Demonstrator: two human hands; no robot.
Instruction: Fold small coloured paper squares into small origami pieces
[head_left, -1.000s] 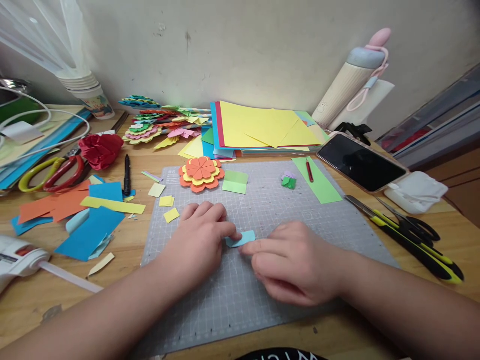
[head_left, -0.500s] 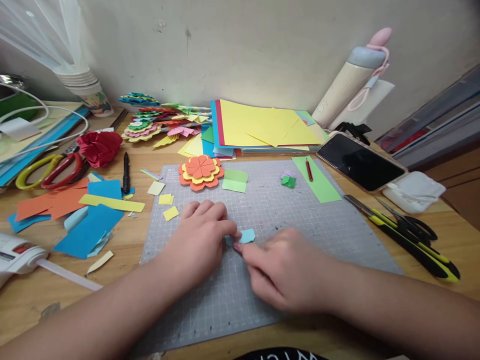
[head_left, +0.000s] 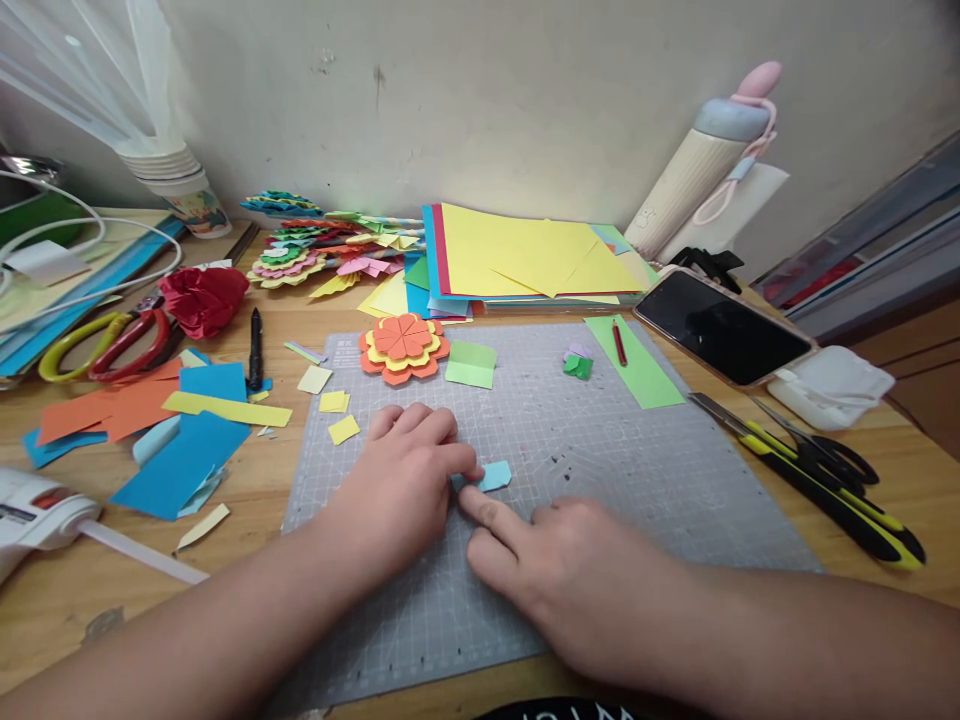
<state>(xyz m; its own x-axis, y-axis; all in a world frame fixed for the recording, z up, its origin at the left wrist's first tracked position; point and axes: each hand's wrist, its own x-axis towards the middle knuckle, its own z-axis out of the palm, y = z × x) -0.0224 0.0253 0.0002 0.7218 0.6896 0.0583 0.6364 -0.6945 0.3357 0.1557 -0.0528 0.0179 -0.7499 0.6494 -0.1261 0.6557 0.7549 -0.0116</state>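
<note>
A small light blue paper piece [head_left: 495, 476] lies on the grey cutting mat [head_left: 420, 620], its left end partly covered by fingers. My left hand [head_left: 405, 470] rests on the mat with bent fingers; its thumb and index finger hold the paper down. Just below, my right hand [head_left: 555, 560] stretches its index finger to the paper's lower left edge. The thumb is a little apart, and the other fingers are curled out of sight. Behind the hands lie a layered orange and yellow paper flower [head_left: 403, 347], a folded light green paper [head_left: 471, 365] and yellow paper squares [head_left: 344, 430].
On the right are a utility knife [head_left: 817, 490], black scissors [head_left: 832, 455], a phone [head_left: 724, 325] and a red pencil [head_left: 619, 342] on a green strip. Coloured paper sheets [head_left: 525, 250] are stacked behind. Paper scraps [head_left: 180, 460] and a glue gun [head_left: 41, 515] sit left.
My right index fingertip has slid left and slightly down along the paper's near edge, and the right hand has lowered. My left hand keeps its place on the paper.
</note>
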